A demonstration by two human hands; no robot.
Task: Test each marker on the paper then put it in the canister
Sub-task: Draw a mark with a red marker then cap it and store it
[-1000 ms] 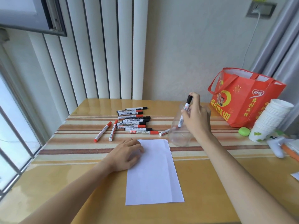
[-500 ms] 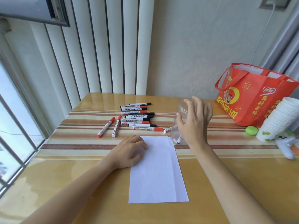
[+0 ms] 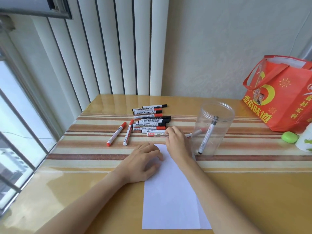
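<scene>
Here the right hand (image 3: 175,139) touches a marker (image 3: 157,134) labelled "BOARD".

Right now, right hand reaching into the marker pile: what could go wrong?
1. The right hand is on the nearest red marker, which touches its neighbours in the marker pile; lifting it may roll them.
2. The clear canister stands close beside that wrist, holding one leaning black marker; a careless swing back could tip it.
3. Only the left hand pins the paper.
</scene>
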